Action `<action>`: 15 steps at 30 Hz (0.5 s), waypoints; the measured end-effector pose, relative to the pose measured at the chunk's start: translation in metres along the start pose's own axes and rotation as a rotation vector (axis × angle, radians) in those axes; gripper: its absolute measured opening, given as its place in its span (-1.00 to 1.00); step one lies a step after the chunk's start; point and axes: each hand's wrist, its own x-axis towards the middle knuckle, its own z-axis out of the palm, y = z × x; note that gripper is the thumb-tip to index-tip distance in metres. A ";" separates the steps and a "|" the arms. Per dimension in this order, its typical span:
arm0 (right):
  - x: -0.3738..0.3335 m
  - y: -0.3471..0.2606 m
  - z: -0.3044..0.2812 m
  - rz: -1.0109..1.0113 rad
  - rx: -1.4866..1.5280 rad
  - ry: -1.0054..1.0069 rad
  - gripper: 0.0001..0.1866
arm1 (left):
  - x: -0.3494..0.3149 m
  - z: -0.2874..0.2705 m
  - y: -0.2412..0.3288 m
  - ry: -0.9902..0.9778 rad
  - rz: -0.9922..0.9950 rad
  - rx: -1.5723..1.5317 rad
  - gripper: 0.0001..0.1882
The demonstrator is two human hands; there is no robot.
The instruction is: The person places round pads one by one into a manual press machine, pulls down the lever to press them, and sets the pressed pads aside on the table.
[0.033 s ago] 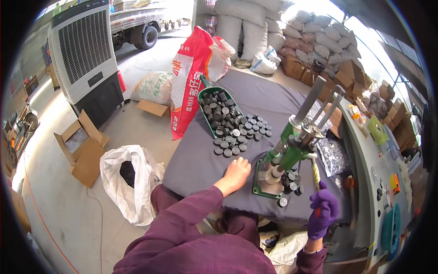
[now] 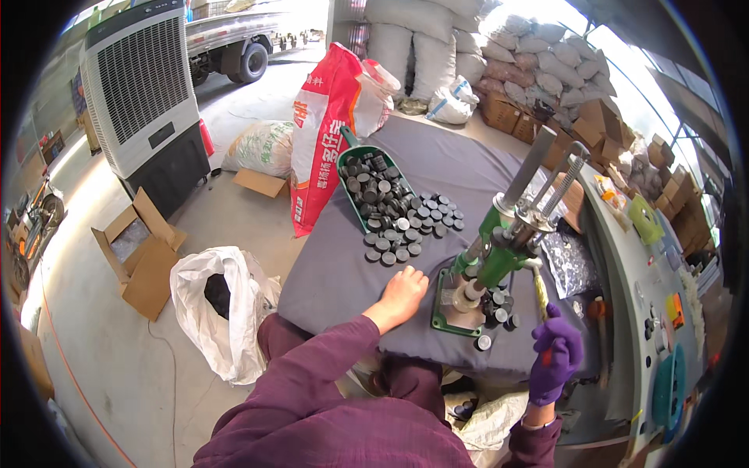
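My bare left hand (image 2: pixel 401 298) rests on the grey cloth near the front of the table, its fingers curled down; anything under them is hidden. In front of it lie several round dark caps with grey faces (image 2: pixel 388 258), spilling from a green scoop (image 2: pixel 346 139). My right hand (image 2: pixel 555 355), in a purple glove, is closed around the lower end of a lever handle (image 2: pixel 541 292). That lever belongs to a green hand press (image 2: pixel 499 267) standing on the table. Several caps (image 2: pixel 498 299) lie beside and behind its base, and a single cap (image 2: pixel 484 342) sits in front.
A red and white sack (image 2: pixel 321 140) stands at the table's left. On the floor are a white bag (image 2: pixel 204 343) with dark contents, an opened carton (image 2: pixel 148 273) and an air cooler (image 2: pixel 140 86). A side bench (image 2: pixel 624 312) with a teal basin (image 2: pixel 665 398) is at right.
My gloved right hand has shifted very slightly to the right. My left hand, the caps and the press look the same.
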 end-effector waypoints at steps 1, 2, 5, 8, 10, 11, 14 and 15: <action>0.006 -0.003 0.002 0.005 -0.001 -0.001 -0.71 | -0.002 -0.005 -0.004 -0.043 -0.035 -0.104 -0.70; 0.010 -0.006 0.003 0.031 0.021 0.005 -0.71 | -0.006 0.005 -0.010 0.056 -0.064 -0.150 -0.69; 0.019 -0.013 -0.008 0.060 0.056 0.003 -0.70 | -0.005 0.001 -0.007 0.172 -0.081 -0.202 -0.65; 0.024 -0.023 -0.014 0.200 -0.004 0.022 -0.64 | -0.002 0.007 -0.008 0.123 -0.031 -0.191 -0.62; 0.040 -0.029 -0.007 0.265 0.042 0.029 -0.68 | -0.004 0.003 -0.013 0.257 -0.028 -0.324 -0.59; 0.046 -0.026 -0.008 0.285 0.091 0.031 -0.67 | -0.004 0.005 -0.012 0.248 -0.121 -0.447 -0.48; 0.070 -0.022 -0.002 0.199 0.189 -0.046 -0.63 | 0.005 -0.014 0.004 0.151 -0.307 -0.712 -0.30; 0.076 -0.018 -0.006 0.170 0.196 -0.061 -0.63 | 0.013 -0.021 0.020 0.122 -0.293 -0.768 -0.26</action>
